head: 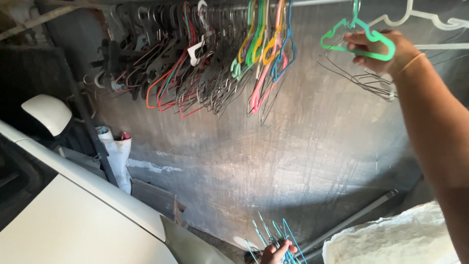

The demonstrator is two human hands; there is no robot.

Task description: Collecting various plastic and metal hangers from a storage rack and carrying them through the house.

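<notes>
Nearest, at bottom edge: left hand [276, 253] clenched around bundle of blue wire hangers [273, 237], light, springy, prone to tangling. Farther up, right hand [378, 51] closed on green plastic hanger [359, 38] at rail [317, 3]; stiff, light, best gripped by shoulder bar.

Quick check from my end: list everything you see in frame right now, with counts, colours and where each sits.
rail: one, grey, along the top
hung hangers: many, black, red, grey, yellow, pink, blue, on the rail
green hanger: one, upper right, gripped
wire hangers: several, grey, below the green one
wall: grey, streaked, behind
white car: one, lower left
white sack: one, lower right
blue hangers: a bunch, bottom centre, held
left hand: bottom centre
right hand: upper right
</notes>
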